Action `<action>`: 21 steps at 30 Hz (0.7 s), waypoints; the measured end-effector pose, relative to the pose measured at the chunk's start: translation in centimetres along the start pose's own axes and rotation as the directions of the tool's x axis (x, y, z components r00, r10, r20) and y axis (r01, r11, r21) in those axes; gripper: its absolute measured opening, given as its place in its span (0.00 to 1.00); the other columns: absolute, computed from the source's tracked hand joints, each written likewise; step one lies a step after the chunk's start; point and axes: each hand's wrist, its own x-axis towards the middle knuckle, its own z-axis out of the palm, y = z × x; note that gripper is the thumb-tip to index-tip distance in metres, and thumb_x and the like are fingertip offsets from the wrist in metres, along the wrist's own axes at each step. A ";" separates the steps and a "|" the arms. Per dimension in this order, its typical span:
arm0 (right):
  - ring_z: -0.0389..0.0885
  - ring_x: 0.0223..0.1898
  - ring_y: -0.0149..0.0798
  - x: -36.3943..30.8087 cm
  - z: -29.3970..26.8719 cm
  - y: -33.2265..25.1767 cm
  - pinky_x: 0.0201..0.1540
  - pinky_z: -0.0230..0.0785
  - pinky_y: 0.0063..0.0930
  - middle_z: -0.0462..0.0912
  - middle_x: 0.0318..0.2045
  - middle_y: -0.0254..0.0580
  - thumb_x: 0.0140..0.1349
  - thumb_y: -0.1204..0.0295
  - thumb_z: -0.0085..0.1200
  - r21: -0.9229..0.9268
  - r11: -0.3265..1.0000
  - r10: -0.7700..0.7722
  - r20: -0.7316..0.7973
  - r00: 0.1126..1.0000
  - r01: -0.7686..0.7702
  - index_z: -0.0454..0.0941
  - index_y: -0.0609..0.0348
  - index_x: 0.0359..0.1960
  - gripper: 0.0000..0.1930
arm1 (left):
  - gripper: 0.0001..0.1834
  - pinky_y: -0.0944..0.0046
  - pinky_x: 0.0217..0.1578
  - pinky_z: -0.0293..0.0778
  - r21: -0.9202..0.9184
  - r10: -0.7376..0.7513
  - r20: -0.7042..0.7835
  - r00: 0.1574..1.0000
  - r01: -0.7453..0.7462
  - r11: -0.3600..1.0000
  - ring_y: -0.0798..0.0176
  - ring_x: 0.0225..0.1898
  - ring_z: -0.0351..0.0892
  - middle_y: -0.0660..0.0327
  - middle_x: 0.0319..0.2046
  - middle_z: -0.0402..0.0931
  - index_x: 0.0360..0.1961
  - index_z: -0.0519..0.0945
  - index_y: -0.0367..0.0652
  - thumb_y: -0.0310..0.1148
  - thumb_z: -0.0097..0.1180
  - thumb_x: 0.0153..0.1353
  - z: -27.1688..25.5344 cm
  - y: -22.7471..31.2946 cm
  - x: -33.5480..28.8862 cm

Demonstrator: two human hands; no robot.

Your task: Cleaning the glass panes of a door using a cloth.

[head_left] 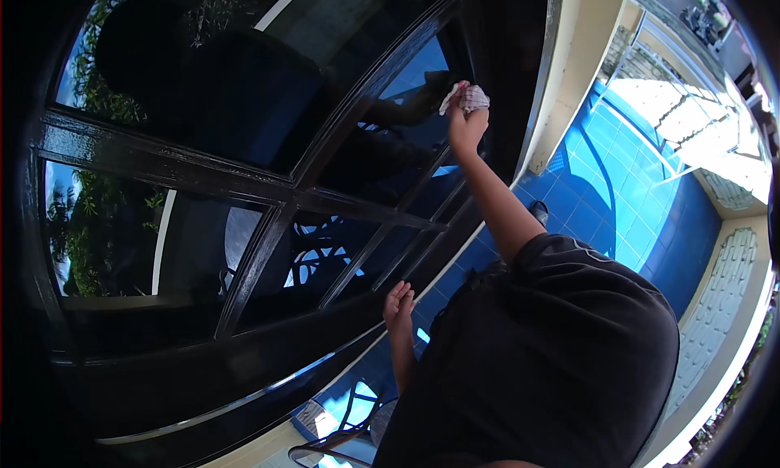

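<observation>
Glass panes: at the far left we see dark, shiny glass giving back green foliage, sky and a broad dark silhouette.
Glazing bars: dark and glossy, they cross between the panes and run aslant toward the upper right.
Metal strip: a pale, bright line along the lower part of the dark woodwork.
Chair: dark, with curved bars, partly cut off at the lower edge.
Left hand: our fingers are loosely bent and close together, near the lower woodwork; we cannot tell whether they touch it or pinch anything.
Cloth: whitish, checked, with a red patch, bunched up at the right edge of an upper pane; we cannot tell whether it meets glass or wood.
Right hand: our arm is stretched out and the fingers are closed around the cloth, gripping it.
Shoe: dark, just beyond our right arm.
Shirt: black, short-sleeved, across the lower middle.
Floor: blue tiles, part sunlit, part shaded.
Low wall: cream, with a textured pale panel, at the far right.
</observation>
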 end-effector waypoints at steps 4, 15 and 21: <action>0.84 0.39 0.52 0.7 0.5 0.4 0.46 0.75 0.41 0.84 0.41 0.51 0.66 0.63 0.63 0.074 0.995 0.064 -0.028 0.998 -0.062 0.80 0.66 0.48 0.18 | 0.26 0.51 0.70 0.66 0.000 0.017 0.010 1.000 -0.017 1.000 0.53 0.65 0.76 0.47 0.66 0.74 0.71 0.69 0.37 0.29 0.54 0.74 0.3 0.3 0.8; 0.87 0.38 0.47 -1.0 -0.6 1.3 0.45 0.77 0.35 0.88 0.40 0.46 0.70 0.56 0.62 0.006 0.995 -0.100 0.019 0.995 0.100 0.84 0.62 0.49 0.20 | 0.25 0.55 0.68 0.69 0.005 0.107 0.072 0.992 -0.108 0.994 0.53 0.64 0.76 0.47 0.64 0.75 0.68 0.71 0.35 0.32 0.57 0.73 1.3 0.8 2.2; 0.87 0.35 0.46 0.7 1.1 -4.5 0.44 0.77 0.35 0.88 0.35 0.46 0.70 0.58 0.61 0.100 0.983 -0.149 -0.064 0.987 0.155 0.84 0.61 0.47 0.18 | 0.26 0.50 0.70 0.65 0.009 0.057 0.077 0.995 -0.058 0.998 0.53 0.66 0.75 0.48 0.66 0.74 0.71 0.70 0.37 0.32 0.55 0.74 0.6 -1.2 2.2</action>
